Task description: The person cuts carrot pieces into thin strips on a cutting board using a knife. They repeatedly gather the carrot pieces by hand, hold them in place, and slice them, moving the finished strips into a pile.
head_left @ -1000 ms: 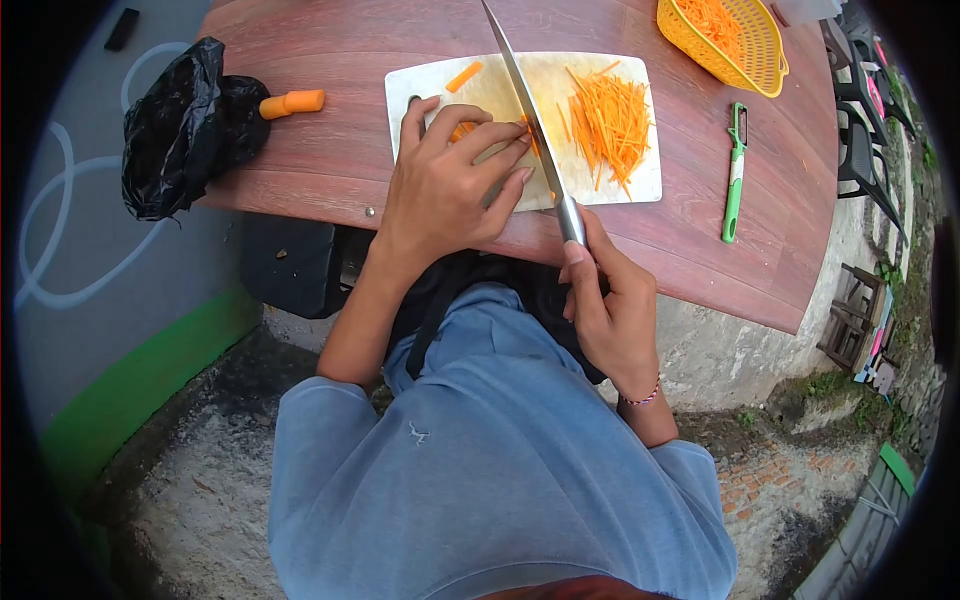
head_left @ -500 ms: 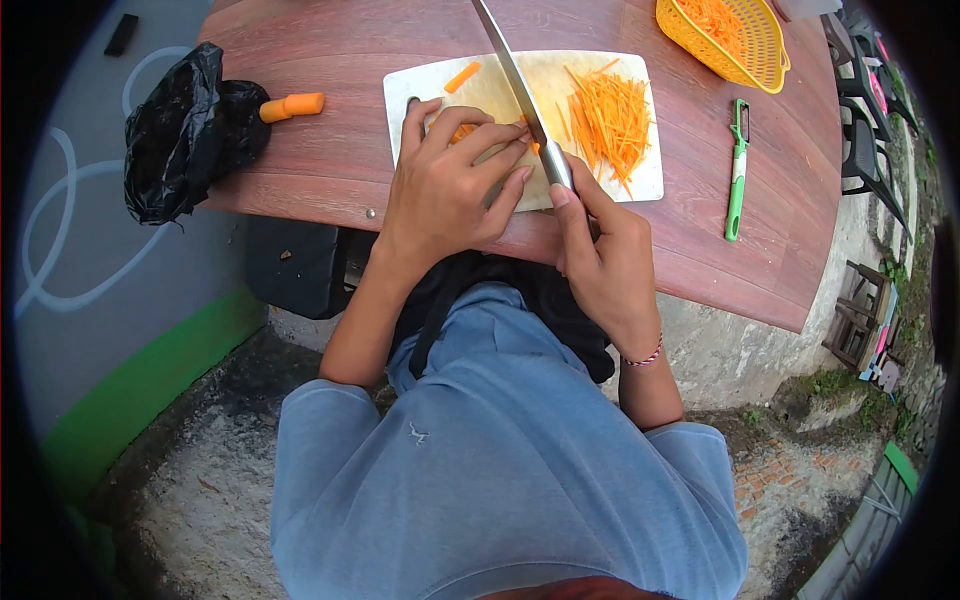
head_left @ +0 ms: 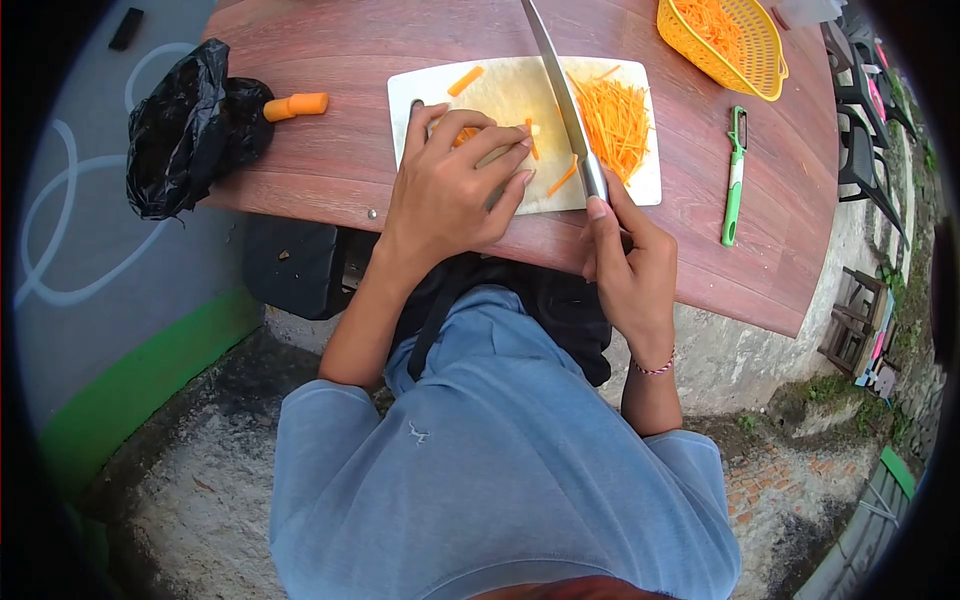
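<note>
My left hand (head_left: 455,185) rests on the white cutting board (head_left: 520,80), its fingers bent over orange carrot pieces that are partly hidden beneath them. A carrot piece (head_left: 465,137) shows between those fingers. My right hand (head_left: 630,245) is closed round the handle of a kitchen knife (head_left: 565,95), whose blade points away from me. Just right of the blade lies a pile of carrot strips (head_left: 613,125). A loose carrot strip (head_left: 563,176) lies left of the knife, near the board's front edge. At the board's far left is a short carrot stick (head_left: 465,81).
A yellow basket (head_left: 765,60) of shredded carrot stands at the back right. A green-handled peeler (head_left: 736,175) lies right of the board. On the left, a black plastic bag (head_left: 185,135) hangs at the table edge beside an orange carrot chunk (head_left: 296,106).
My right hand and the knife have moved right, away from my left fingers, towards the carrot pile. A loose strip now shows on the board. My left hand has barely moved.
</note>
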